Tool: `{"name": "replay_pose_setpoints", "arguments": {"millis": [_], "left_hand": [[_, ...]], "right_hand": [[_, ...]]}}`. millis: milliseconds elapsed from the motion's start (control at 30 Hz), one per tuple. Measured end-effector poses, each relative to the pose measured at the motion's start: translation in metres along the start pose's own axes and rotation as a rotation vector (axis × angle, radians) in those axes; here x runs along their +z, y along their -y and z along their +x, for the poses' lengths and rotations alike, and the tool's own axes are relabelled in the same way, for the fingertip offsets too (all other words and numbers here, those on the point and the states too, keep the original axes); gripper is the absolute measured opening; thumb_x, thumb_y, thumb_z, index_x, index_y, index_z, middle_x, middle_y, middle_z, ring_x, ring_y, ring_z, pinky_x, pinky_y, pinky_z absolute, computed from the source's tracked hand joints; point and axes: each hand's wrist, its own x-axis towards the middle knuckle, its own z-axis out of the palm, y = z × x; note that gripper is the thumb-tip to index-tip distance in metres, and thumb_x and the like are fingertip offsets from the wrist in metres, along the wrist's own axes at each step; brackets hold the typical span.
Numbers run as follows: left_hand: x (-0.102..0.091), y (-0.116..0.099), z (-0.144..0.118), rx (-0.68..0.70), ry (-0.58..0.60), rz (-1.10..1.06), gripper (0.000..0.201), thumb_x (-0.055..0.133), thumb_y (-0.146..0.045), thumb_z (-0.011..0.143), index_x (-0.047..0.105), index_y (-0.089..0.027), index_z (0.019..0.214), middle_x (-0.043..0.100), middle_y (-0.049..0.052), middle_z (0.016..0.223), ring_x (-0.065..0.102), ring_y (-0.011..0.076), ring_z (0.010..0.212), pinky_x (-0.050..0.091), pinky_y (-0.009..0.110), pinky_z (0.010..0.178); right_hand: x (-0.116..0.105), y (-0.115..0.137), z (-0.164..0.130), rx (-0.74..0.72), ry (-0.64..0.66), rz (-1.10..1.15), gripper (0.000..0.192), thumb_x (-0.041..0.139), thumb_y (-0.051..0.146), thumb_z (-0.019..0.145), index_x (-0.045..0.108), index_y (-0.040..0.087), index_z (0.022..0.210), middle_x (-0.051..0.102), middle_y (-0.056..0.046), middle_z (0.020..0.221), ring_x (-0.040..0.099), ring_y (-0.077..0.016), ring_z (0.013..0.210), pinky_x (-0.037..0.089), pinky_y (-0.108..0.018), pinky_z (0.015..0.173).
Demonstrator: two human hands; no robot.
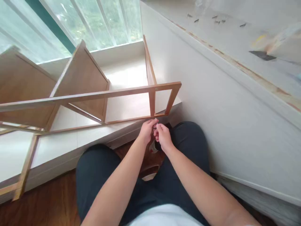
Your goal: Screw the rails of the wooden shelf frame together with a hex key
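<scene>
My left hand (147, 129) is closed in a pinch at the lower rail of a wooden frame (127, 91), close to the foot of its upright post (152, 102). Just beside it, almost touching, my right hand (162, 135) is also closed. From its fingertips a small thin light-coloured piece (156, 122) points toward the post's foot; its exact kind is too small to tell. What the left fingers hold, if anything, is hidden. Slanting wooden panels (82, 73) join the frame on the left.
The frame lies along a white window ledge (91, 138) below a barred window (105, 22). A white cabinet side (223, 110) rises close on the right. Several small metal pieces (217, 22) lie on its top, with a dark flat piece (262, 55). Wooden floor (51, 194) shows below.
</scene>
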Motion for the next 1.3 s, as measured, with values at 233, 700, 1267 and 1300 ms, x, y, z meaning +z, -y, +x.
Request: {"name": "replay_pose_setpoints", "arguments": {"millis": [233, 700, 1267, 1300], "left_hand": [[0.000, 0.002, 0.003, 0.008, 0.000, 0.001, 0.040, 0.081, -0.045, 0.072, 0.065, -0.015, 0.092, 0.053, -0.007, 0.055, 0.043, 0.0068, 0.030, 0.032, 0.021, 0.031], [-0.005, 0.003, 0.007, 0.019, 0.011, -0.013, 0.038, 0.083, -0.043, 0.069, 0.066, -0.015, 0.088, 0.052, -0.007, 0.055, 0.044, 0.0083, 0.030, 0.031, 0.023, 0.030], [-0.010, 0.006, 0.008, 0.017, -0.053, -0.083, 0.034, 0.089, -0.035, 0.059, 0.069, -0.013, 0.073, 0.058, -0.002, 0.060, 0.052, 0.0086, 0.053, 0.041, 0.023, 0.052], [-0.010, 0.007, 0.005, 0.012, -0.048, -0.092, 0.033, 0.090, -0.035, 0.059, 0.068, -0.013, 0.072, 0.058, -0.002, 0.060, 0.052, 0.0088, 0.053, 0.042, 0.023, 0.053]], "right_hand": [[0.000, 0.000, 0.002, -0.010, 0.001, 0.006, 0.034, 0.058, 0.053, 0.086, 0.060, 0.019, 0.086, 0.050, 0.008, 0.049, 0.036, -0.0056, 0.035, 0.023, -0.017, 0.032], [0.001, 0.000, 0.001, -0.043, 0.006, -0.036, 0.035, 0.054, 0.053, 0.088, 0.060, 0.019, 0.085, 0.050, 0.007, 0.051, 0.036, -0.0071, 0.037, 0.024, -0.019, 0.034], [-0.007, -0.002, -0.005, -0.281, -0.056, -0.515, 0.034, 0.064, 0.034, 0.083, 0.052, 0.022, 0.113, 0.061, 0.005, 0.067, 0.060, -0.0177, 0.063, 0.047, -0.029, 0.068], [-0.007, -0.002, -0.006, -0.303, -0.053, -0.552, 0.036, 0.064, 0.032, 0.083, 0.052, 0.023, 0.115, 0.062, 0.005, 0.070, 0.060, -0.0181, 0.064, 0.047, -0.030, 0.069]]}}
